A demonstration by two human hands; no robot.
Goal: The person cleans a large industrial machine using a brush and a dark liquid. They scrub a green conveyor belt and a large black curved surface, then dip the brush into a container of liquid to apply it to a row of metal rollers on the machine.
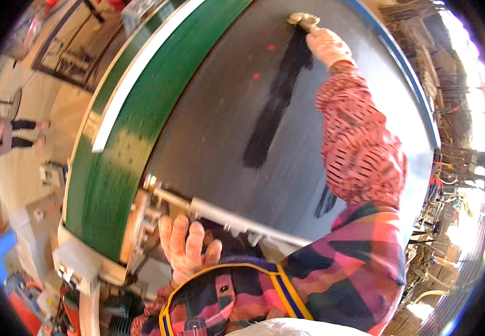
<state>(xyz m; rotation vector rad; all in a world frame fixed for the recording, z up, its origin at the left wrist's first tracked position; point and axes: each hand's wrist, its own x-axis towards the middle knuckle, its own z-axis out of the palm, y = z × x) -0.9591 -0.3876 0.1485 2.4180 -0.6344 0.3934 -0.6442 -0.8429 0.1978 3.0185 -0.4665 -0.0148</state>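
Observation:
My right hand point(330, 47), in a pale glove, reaches to the far part of a large dark grey panel point(209, 123). It is closed on a tan, brush-like tool point(303, 20) with a rounded head; its exact kind is unclear. A black streak point(276, 103) runs from under the tool toward me, and a smaller black patch point(326, 200) lies beside my right sleeve. My left hand point(189, 246), also gloved, is raised near the panel's near edge with its fingers apart and nothing in it. Just beyond it runs a white rail point(242, 221).
A green board point(125, 162) with a white strip point(136, 78) borders the panel on the left; a blue edge point(391, 45) borders it on the right. A person point(10, 134) is at the far left. Cluttered sticks and tools point(433, 201) line the right side.

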